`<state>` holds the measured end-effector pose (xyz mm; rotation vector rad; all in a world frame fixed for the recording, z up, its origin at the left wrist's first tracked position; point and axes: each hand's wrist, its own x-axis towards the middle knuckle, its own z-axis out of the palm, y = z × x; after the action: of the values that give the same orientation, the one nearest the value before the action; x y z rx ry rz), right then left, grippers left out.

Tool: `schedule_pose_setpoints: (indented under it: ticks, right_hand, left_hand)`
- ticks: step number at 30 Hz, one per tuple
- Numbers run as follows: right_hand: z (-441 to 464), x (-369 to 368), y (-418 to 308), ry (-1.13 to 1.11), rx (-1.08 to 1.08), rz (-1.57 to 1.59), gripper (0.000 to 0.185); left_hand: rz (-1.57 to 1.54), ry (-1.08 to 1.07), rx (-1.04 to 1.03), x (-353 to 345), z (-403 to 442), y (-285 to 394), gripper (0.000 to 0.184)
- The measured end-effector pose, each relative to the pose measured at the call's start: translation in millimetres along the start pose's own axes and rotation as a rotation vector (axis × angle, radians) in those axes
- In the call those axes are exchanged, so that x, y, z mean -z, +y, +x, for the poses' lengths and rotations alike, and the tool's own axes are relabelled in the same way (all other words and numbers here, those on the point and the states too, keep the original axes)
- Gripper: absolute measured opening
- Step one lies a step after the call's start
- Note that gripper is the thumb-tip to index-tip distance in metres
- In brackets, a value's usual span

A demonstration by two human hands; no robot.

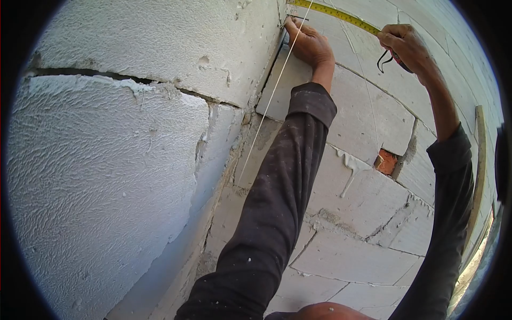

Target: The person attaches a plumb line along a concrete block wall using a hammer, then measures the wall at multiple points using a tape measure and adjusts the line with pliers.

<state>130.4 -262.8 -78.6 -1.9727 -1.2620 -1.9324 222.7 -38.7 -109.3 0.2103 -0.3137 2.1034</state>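
Observation:
My left hand point(312, 45) is raised to the corner where two block walls meet, its fingers curled in. A thin dark nail point(298, 18) shows just above those fingertips; what they grip, if anything, is hidden. My right hand point(404, 47) is closed around a tape measure point(395, 55), mostly covered by the palm, with a dark wrist strap point(383, 61) dangling. From it the yellow blade point(338, 14) stretches leftward to the corner, above my left hand. A white string point(273, 93) runs slantwise past my left hand, in front of the wall.
Large pale blocks form the left wall point(117, 176) and the facing wall point(352, 197). A second thin string point(366, 80) hangs toward an orange brick piece point(386, 162) set in a gap. A wooden strip point(480, 160) stands at the right.

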Motion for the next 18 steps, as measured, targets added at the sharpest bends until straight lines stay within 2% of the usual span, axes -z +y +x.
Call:
schedule_pose_setpoints:
  ticks: [2, 5, 7, 11, 13, 14, 16, 18]
  right_hand:
    - [3, 3, 1, -0.048, 0.005, -0.027, 0.038]
    - [-2, 1, -6, 0.011, -0.008, -0.100, 0.035]
    - [-2, -1, -6, 0.025, 0.008, -0.114, 0.034]
    - [-6, -7, -2, 0.105, 0.055, -0.041, 0.038]
    - [-5, -3, -7, 0.071, 0.035, -0.065, 0.038]
    - [-5, -2, -9, 0.036, 0.017, -0.083, 0.038]
    - [-1, -9, 7, 0.048, 0.010, -0.044, 0.037]
    - [1, -10, 10, 0.062, 0.003, -0.009, 0.037]
  left_hand:
    - [0.108, 0.069, -0.063, -5, -3, -4, 0.026]
    - [0.103, -0.020, 0.033, 8, 1, 9, 0.025]
    - [-0.065, -0.180, 0.282, 18, 0, 30, 0.025]
    - [0.003, -0.130, 0.223, 8, 1, 15, 0.021]
    - [0.046, -0.019, 0.090, -4, -1, -6, 0.018]
    - [0.046, -0.021, 0.091, -3, -2, 1, 0.018]
    - [-0.035, -0.062, 0.263, 5, 0, 25, 0.021]
    - [-0.049, -0.061, 0.248, 4, 0, 21, 0.021]
